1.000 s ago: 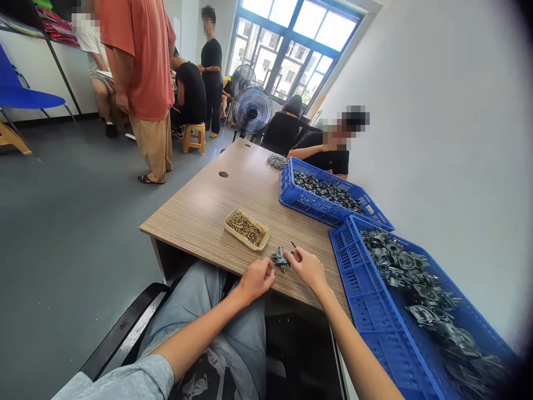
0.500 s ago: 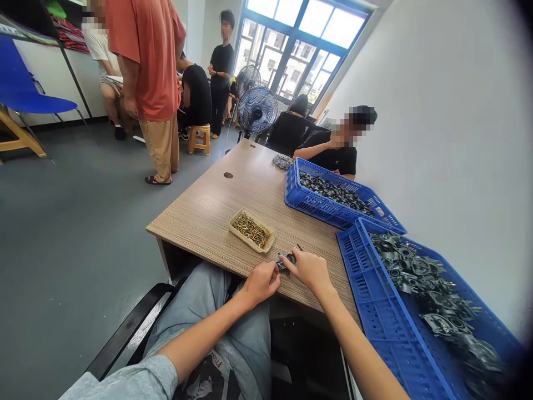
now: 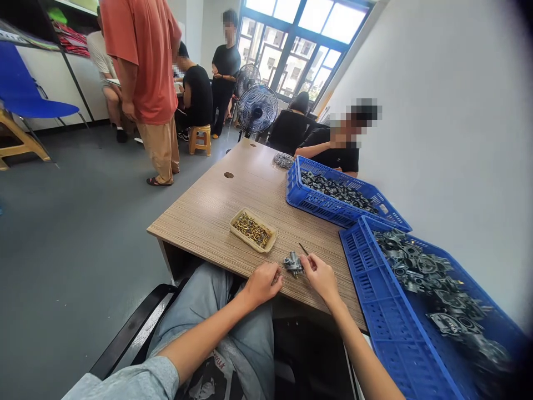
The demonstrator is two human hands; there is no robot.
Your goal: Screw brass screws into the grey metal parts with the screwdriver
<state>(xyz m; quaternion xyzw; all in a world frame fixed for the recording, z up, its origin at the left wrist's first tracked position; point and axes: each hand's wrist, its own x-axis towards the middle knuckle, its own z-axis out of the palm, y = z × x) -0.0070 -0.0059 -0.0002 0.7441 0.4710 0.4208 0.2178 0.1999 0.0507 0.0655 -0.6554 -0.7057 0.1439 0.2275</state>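
Observation:
A grey metal carburetor body (image 3: 293,263) with a brassy tip underneath is at the table's near edge. My right hand (image 3: 320,276) grips its right side with thumb and fingers. A thin dark rod (image 3: 303,249) sticks out above that hand; whether the hand holds it or it lies on the table, I cannot tell. Just left of the part, my left hand (image 3: 263,283) is closed at the table edge, apart from the part. Its fingertips are pressed together, and anything between them is too small to make out. A cream tray (image 3: 252,246) of small brass pieces sits beyond my left hand.
A blue crate (image 3: 362,289) of metal castings stands close on the right. Behind it is another blue crate (image 3: 313,203) of similar parts. A clear bag of small parts (image 3: 283,160) lies on the wooden table (image 3: 200,205). Across it sits a person (image 3: 347,153); others are farther back.
My right hand has shifted right, uncovering more of the carburetor body and the dark rod. The carburetor body has moved slightly right, and my left hand is now apart from it.

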